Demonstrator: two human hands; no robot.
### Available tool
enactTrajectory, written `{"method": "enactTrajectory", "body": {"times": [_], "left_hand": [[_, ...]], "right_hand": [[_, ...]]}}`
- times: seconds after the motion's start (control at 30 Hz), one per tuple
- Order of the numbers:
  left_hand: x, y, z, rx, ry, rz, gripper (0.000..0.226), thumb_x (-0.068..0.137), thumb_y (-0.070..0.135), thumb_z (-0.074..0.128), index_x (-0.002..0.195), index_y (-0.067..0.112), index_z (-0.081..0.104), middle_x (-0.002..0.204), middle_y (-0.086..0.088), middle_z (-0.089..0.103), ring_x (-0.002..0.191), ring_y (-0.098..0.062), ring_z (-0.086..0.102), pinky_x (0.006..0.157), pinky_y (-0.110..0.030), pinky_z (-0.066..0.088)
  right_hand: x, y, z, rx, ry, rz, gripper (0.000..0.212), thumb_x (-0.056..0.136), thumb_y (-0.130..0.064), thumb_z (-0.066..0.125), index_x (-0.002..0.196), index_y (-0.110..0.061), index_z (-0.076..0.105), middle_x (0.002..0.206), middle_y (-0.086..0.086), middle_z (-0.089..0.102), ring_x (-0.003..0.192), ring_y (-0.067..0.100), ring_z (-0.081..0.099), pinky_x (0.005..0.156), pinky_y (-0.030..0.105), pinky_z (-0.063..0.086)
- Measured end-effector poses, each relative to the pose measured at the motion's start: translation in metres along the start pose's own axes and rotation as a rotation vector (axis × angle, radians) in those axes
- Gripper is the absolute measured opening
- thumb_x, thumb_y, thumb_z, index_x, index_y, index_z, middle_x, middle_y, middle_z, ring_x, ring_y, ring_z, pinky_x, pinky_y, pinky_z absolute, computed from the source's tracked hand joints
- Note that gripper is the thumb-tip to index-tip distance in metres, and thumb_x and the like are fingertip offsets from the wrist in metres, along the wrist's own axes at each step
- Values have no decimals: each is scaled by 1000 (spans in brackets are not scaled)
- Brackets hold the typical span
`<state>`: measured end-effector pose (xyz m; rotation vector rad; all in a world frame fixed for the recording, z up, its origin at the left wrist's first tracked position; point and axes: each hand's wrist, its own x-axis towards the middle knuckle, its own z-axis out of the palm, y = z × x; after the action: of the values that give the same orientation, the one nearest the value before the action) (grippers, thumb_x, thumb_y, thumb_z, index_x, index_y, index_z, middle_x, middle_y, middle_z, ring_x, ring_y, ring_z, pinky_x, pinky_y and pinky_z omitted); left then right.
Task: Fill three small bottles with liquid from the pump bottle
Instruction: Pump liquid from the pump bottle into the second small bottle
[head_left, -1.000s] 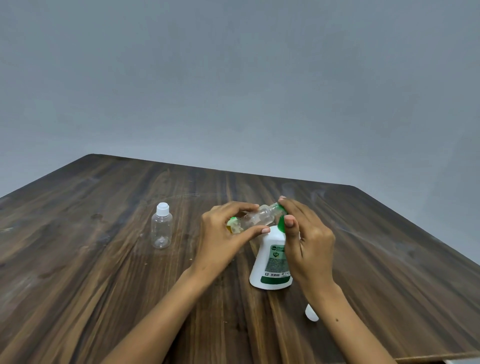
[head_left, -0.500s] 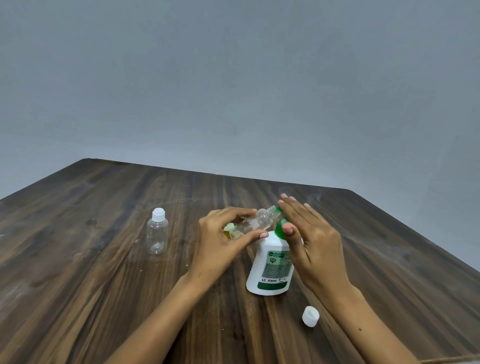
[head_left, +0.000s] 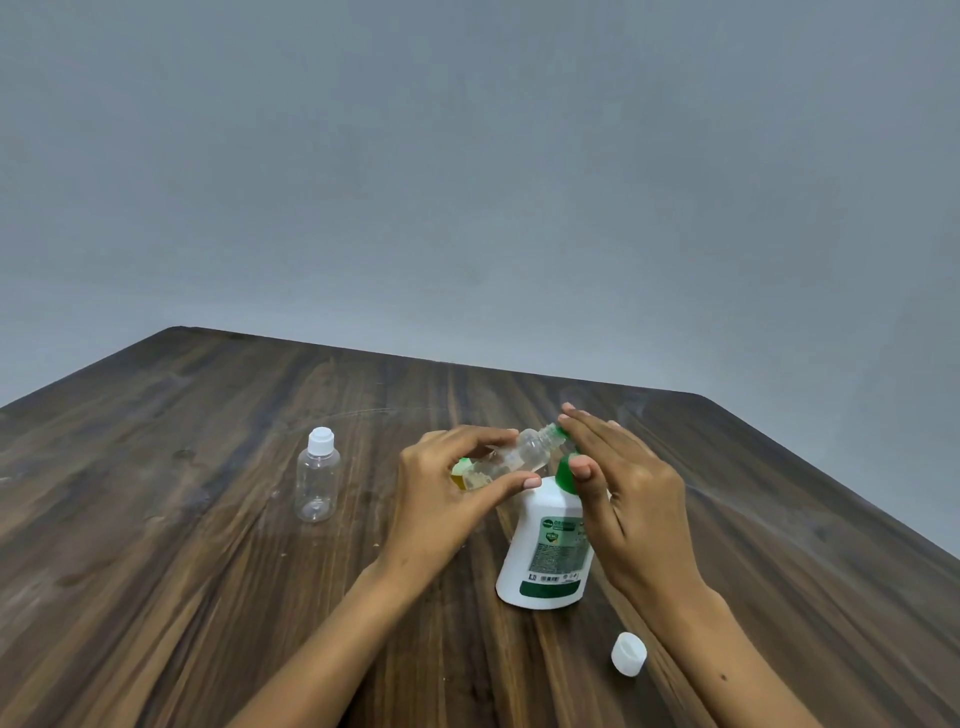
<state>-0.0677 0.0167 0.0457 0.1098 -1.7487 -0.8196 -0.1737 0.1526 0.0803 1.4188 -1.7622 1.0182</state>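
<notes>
A plain grey wall rises behind a dark wood-grain table (head_left: 208, 519). Near the table's middle stands the white pump bottle (head_left: 545, 551), upright, its green pump head mostly hidden beneath the right hand (head_left: 618, 499), whose fingers lie straight and flat across the top, seemingly to press it down. The left hand (head_left: 441, 493) pinches a clear small bottle (head_left: 511, 460) between thumb and fingertips, tilted with its open neck toward the nozzle at about two o'clock, presumably so the liquid goes straight in; it holds a little pale liquid, so filling looks under way. A loose white cap (head_left: 628, 653) lies at five o'clock from the pump bottle, well apart, likely taken off this small bottle. A second, capped bottle (head_left: 317, 480) stands at nine o'clock, empty. A third is not clearly visible. Compared with half a second ago, the right hand's fingers lie flatter over the pump and the thumb rests lower on the green collar; bottles and cap have not shifted.
</notes>
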Motion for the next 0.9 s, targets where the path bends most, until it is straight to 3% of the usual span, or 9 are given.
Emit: {"method": "enactTrajectory", "body": {"times": [0.13, 0.3, 0.43, 0.57, 0.67, 0.9], "left_hand": [[-1, 0, 1, 0, -7, -11, 40, 67, 54, 79, 100, 33, 72, 93, 26, 70, 91, -1, 67, 78, -29, 55], [0, -1, 2, -31, 18, -30, 39, 65, 43, 85, 98, 24, 76, 93, 17, 74, 88, -3, 69, 78, -36, 58], [-1, -1, 1, 2, -9, -17, 42, 67, 54, 77, 100, 29, 74, 93, 23, 72, 90, -1, 67, 78, -29, 56], [-1, 1, 2, -24, -5, -46, 41, 67, 53, 81, 100, 29, 74, 93, 19, 73, 88, -1, 68, 79, -32, 57], [0, 1, 2, -30, 5, -64, 41, 66, 46, 82, 100, 25, 76, 93, 17, 74, 88, -1, 69, 79, -32, 58], [-2, 4, 1, -22, -14, -37, 41, 66, 52, 77, 100, 28, 74, 93, 22, 72, 88, 2, 68, 80, -26, 55]], "right_hand": [[-1, -2, -1, -13, -5, -2, 78, 98, -64, 18, 113, -7, 70, 117, 5, 68, 108, 22, 63, 91, 37, 50], [0, -1, -2, 20, -43, 28, 83, 94, -69, 15, 120, -10, 66, 125, 4, 64, 117, 20, 58, 97, 36, 46], [-7, -1, 3, 2, -4, 28, 80, 96, -67, 17, 118, -9, 68, 120, 3, 66, 113, 16, 59, 94, 37, 49], [-2, 0, -2, -25, -75, -13, 83, 95, -68, 13, 126, -9, 62, 132, 4, 58, 126, 15, 49, 106, 30, 36], [4, 0, -6, -85, -122, -48, 86, 94, -70, 12, 126, -8, 62, 132, 6, 58, 126, 18, 50, 107, 34, 32], [5, 1, -14, -96, -139, -63, 86, 94, -70, 13, 119, -9, 68, 125, 7, 64, 118, 22, 58, 100, 40, 42]]}}
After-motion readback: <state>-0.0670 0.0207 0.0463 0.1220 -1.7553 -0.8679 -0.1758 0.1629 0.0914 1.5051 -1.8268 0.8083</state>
